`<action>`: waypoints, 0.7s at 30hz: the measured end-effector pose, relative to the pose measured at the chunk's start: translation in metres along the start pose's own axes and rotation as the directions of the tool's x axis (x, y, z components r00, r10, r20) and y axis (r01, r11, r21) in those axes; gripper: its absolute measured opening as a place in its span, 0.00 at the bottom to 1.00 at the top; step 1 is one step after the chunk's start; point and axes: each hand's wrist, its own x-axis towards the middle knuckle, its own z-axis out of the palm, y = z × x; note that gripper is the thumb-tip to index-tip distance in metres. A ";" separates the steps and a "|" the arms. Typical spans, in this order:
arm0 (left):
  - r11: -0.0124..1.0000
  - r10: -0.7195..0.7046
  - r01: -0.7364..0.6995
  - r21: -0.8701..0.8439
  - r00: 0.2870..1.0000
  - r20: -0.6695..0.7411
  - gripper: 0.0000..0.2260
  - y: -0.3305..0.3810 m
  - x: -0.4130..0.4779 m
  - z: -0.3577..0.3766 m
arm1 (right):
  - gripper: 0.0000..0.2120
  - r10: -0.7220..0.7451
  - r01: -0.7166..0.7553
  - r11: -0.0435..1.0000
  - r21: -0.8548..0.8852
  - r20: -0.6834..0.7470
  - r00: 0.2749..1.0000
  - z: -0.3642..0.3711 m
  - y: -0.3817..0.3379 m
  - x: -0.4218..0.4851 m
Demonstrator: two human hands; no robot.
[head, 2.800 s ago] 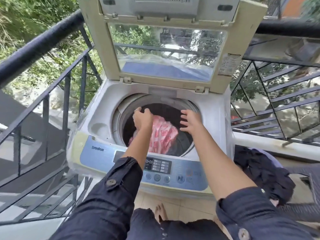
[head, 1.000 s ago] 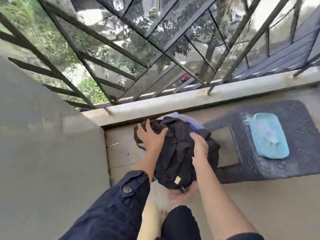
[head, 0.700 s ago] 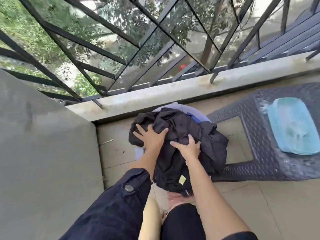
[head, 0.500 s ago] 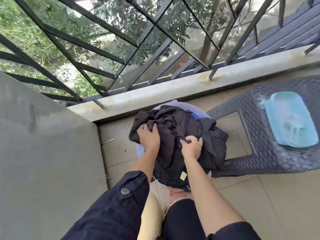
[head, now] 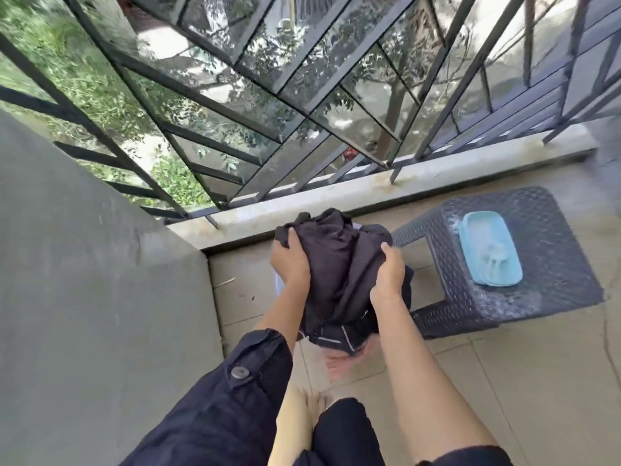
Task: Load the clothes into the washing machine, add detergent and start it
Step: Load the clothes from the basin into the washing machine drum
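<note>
One dark clothes bundle [head: 336, 260], centre frame; left hand [head: 290, 260] and right hand [head: 388, 277] both clamped on it. One stool [head: 554, 264] at right bears one teal box [head: 489, 252].

No text, label, brand, number or sign can be read anywhere.

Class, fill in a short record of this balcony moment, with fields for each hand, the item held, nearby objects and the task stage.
Left hand: grips the left side of the dark clothes bundle
Right hand: grips its right side
Bundle: held between both hands, above the tiled floor
Nearby: woven stool bearing a teal container; metal railing
Task stage: clothes in hand, not yet loaded
</note>
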 end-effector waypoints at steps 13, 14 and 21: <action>0.986 0.045 -0.013 -0.164 0.979 0.197 0.12 0.159 -0.108 -0.064 | 0.27 0.077 -0.112 0.989 0.099 0.305 0.949 0.018 -0.134 -0.158; 0.982 0.041 0.002 -0.188 0.974 0.224 0.10 0.171 -0.116 -0.069 | 0.25 0.056 -0.084 0.994 0.072 0.329 0.943 0.020 -0.143 -0.170; 0.924 0.083 0.063 -0.376 0.929 0.360 0.06 0.246 -0.153 -0.110 | 0.21 -0.062 0.046 0.998 0.041 0.612 0.789 0.040 -0.205 -0.240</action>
